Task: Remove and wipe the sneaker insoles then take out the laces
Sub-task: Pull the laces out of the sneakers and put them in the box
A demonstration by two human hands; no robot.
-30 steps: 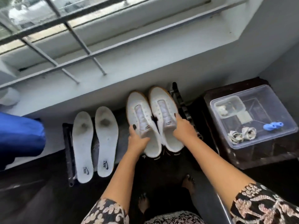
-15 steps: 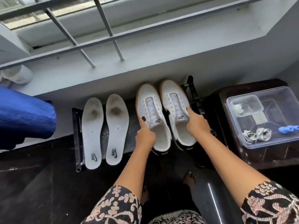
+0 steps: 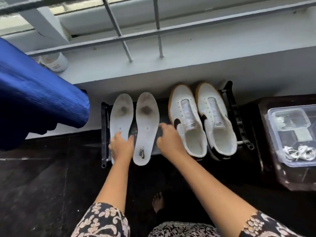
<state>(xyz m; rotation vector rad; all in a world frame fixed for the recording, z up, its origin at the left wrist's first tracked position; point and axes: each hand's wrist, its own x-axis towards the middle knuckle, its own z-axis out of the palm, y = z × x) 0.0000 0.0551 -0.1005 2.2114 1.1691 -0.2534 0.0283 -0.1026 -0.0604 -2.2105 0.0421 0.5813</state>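
Two white sneakers, the left one [image 3: 188, 124] and the right one [image 3: 216, 118], stand side by side without laces on a low black rack [image 3: 236, 115]. Left of them lie two white insoles with dark toe stains. My left hand [image 3: 122, 146] rests flat on the heel half of the left insole [image 3: 121, 113], fingers spread. My right hand [image 3: 168, 141] hovers with fingers apart at the right edge of the right insole [image 3: 147, 127], just beside the left sneaker. White laces [image 3: 298, 152] lie bundled in a clear box.
The clear plastic box [image 3: 271, 134] sits on a dark stand at the right. A blue cloth [image 3: 34, 100] hangs at the left. A white sill with window bars [image 3: 153, 33] runs behind the rack, with a white cup [image 3: 56, 62] on it. My bare foot [image 3: 158, 201] stands on the dark floor.
Both hands have let go of the sneakers and moved left to the insoles. The sneakers now stand on the rack on their own.
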